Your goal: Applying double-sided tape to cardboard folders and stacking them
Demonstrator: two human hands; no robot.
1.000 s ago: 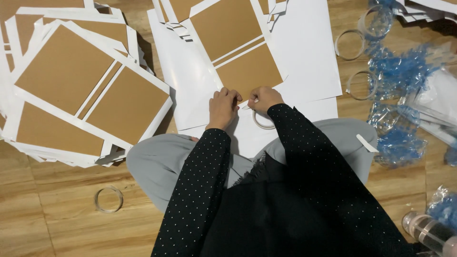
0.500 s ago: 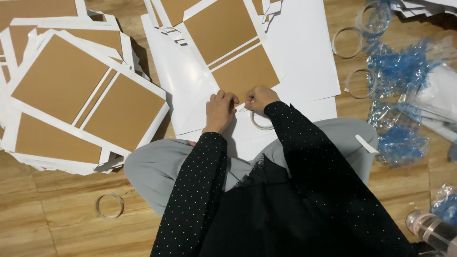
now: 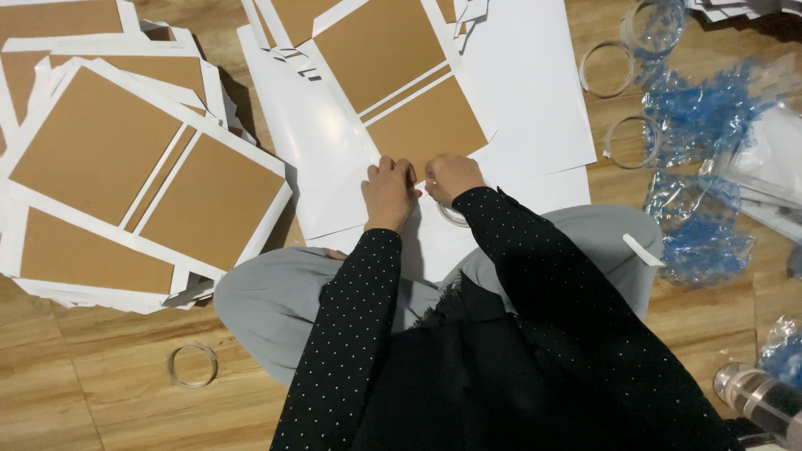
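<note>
We note left hand (image 3: 388,194) and right hand (image 3: 451,177) curled, fingertips pinched at edge of white sheet (image 3: 334,159) before knees; tape ring (image 3: 452,214) beneath right. We advise slow, even pull, sheet flat.

I had one view only, from the head camera, so nothing was shared. It looked almost straight down over the sitting person's lap at the wooden floor (image 3: 75,392), close in, with both dotted sleeves reaching up from the bottom edge.
</note>
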